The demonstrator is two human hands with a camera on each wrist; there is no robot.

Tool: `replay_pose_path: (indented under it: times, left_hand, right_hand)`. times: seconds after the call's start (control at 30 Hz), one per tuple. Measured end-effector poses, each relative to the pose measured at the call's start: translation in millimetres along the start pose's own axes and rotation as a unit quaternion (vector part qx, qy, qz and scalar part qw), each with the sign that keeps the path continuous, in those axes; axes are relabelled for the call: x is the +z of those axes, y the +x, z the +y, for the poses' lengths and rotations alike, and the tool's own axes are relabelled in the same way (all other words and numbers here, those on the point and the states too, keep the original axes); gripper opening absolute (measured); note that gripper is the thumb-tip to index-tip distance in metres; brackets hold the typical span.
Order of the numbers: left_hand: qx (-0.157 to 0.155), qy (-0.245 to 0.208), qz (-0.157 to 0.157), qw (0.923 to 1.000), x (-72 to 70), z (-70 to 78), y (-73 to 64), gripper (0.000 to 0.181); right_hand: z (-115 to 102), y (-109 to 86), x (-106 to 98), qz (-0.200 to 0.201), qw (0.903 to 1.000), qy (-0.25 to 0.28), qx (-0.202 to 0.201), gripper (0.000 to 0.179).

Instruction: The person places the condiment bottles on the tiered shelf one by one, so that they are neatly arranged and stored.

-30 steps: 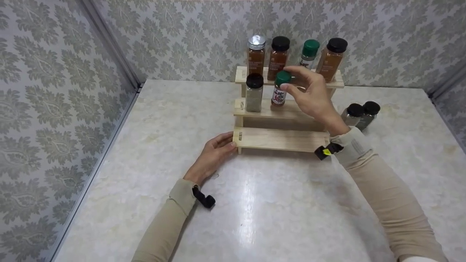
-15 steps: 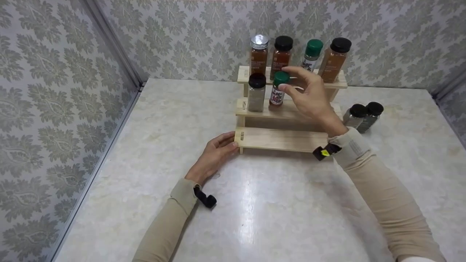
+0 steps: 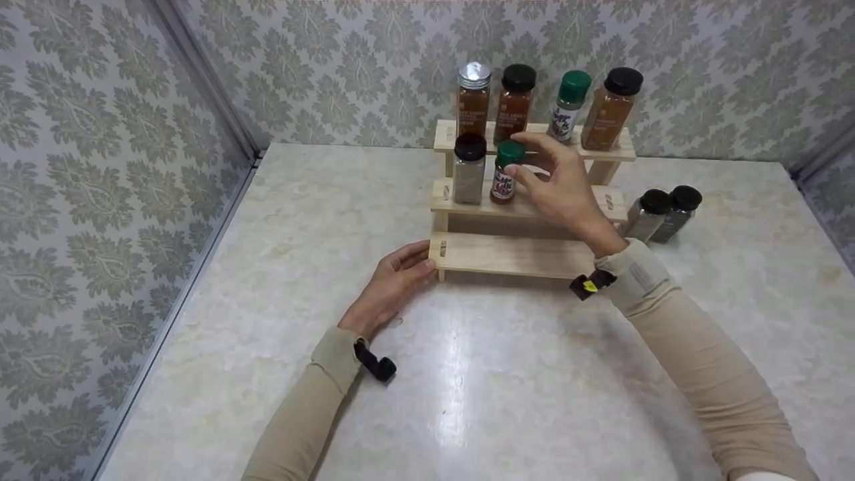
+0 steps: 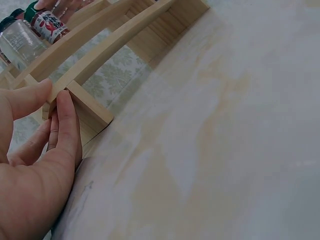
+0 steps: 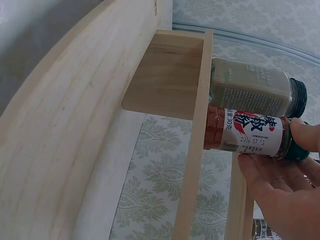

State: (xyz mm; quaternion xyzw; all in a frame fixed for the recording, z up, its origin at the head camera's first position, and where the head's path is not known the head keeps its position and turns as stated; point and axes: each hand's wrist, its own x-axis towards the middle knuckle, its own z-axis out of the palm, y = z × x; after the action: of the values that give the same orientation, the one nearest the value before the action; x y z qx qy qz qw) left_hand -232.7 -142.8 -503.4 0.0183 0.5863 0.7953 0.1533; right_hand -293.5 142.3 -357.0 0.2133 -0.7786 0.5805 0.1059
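My right hand (image 3: 561, 184) pinches the green cap of a small jar of red chili powder (image 3: 503, 187) between thumb and fingers. The jar stands upright on the middle step of a three-step wooden spice rack (image 3: 521, 254), its base at the board in the right wrist view. Just left of it is a black-capped jar of pale powder (image 3: 468, 175). With thumb and fingers, my left hand (image 3: 394, 284) grips the left end of the rack's lowest step; the left wrist view shows the thumb (image 4: 32, 97) at the board's corner.
Along the top step stand a silver-capped jar (image 3: 473, 107), a black-capped red jar (image 3: 514, 107), a small green-capped jar (image 3: 568, 113) and a black-capped orange-brown jar (image 3: 609, 113). Two black-capped jars (image 3: 646, 217) stand on the table right of the rack. A patterned wall is behind.
The right hand and the chili powder jar have shifted slightly left and toward the front of the middle step, closer to the pale powder jar. The left hand keeps its place on the rack.
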Motion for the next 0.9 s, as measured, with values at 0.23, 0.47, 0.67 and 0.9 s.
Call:
replay_pose_path:
  times: [0.23, 0.47, 0.67, 0.9]
  left_hand:
    - [0.003, -0.001, -0.006, 1.0, 0.7, -2.0, 0.2, 0.053]
    - [0.005, 0.0, -0.006, 1.0, -2.0, 1.5, -0.5, 0.054]
    - [0.0, -0.001, 0.002, 1.0, -3.4, 3.3, 0.3, 0.054]
    - [-0.009, -0.006, 0.001, 0.9999, 0.0, 2.2, 1.0, 0.055]
  right_hand:
    - [-5.5, -4.8, -8.9, -0.006, 0.9997, 0.009, 0.023, 0.049]
    - [-10.0, -12.5, -32.1, 0.004, 1.0, 0.001, -0.002, 0.047]
    - [-7.3, -22.8, -66.3, 0.039, 0.9974, -0.055, -0.025, 0.038]
    - [6.5, -40.2, -116.2, 0.08, 0.9879, -0.13, -0.03, 0.034]
